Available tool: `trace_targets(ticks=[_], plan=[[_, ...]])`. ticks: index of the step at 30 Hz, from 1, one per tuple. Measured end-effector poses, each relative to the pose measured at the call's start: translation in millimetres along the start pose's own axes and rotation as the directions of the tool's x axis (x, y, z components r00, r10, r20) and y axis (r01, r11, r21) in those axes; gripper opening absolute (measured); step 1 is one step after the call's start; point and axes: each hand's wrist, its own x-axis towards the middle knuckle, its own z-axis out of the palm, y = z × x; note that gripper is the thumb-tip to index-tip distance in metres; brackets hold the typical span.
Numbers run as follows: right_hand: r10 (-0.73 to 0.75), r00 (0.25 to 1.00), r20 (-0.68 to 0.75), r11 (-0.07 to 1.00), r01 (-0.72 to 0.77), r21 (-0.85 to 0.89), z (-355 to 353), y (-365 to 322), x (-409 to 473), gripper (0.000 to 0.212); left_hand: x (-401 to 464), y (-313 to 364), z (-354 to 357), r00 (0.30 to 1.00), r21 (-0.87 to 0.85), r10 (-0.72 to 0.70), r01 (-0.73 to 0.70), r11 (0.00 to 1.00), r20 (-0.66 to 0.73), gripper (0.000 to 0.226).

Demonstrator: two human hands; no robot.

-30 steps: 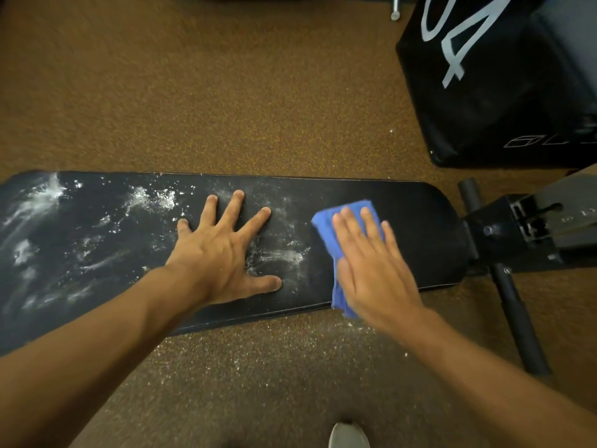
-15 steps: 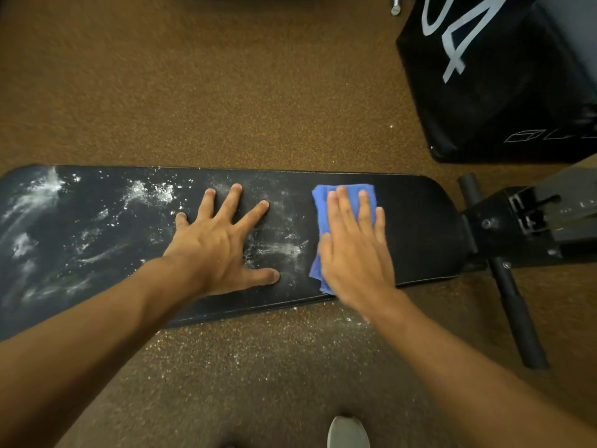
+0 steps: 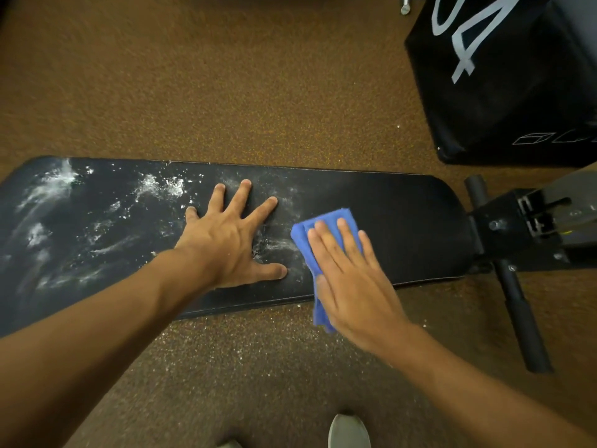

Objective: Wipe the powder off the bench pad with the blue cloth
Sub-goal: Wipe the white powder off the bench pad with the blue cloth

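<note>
The right hand [image 3: 352,273] is pressing the blue cloth [image 3: 326,227] flat, fingers straight, against the bench pad [image 3: 403,221], with the cloth's near end hanging over the pad's near edge. The left hand [image 3: 232,237] is lying spread and relaxed on the pad just left of the cloth, gripping nothing. Right of the cloth the pad is looking clean; left of it, powder [image 3: 161,185] is streaking most of the surface, so the bulk of the wiping is probably waiting. Some powder is lying on the floor [image 3: 226,350] below the pad's near edge.
</note>
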Motion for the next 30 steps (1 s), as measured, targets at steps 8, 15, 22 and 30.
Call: trace_targets(ticks=[8, 15, 22, 30], plan=[[0.231, 0.971, -0.059, 0.973, -0.229, 0.041, -5, 1, 42, 0.066, 0, 0, 1, 1.0, -0.028, 0.002, -0.002, 1.0, -0.01, 0.121], [-0.025, 0.999, 0.03, 0.999, 0.026, -0.04, -2, 37, -10, 0.061, 0, 1, -1, 1.0, -0.027, 0.001, -0.002, 1.0, -0.004, 0.121], [-0.044, 0.999, -0.004, 0.999, 0.044, -0.012, 5, -20, 10, 0.063, 1, 1, -1, 1.0, -0.019, -0.001, 0.001, 1.0, -0.003, 0.121], [0.184, 0.983, -0.028, 0.982, -0.182, 0.048, -9, 6, 41, 0.067, 0, 1, -1, 1.0, -0.021, 0.003, -0.003, 1.0, -0.001, 0.12]])
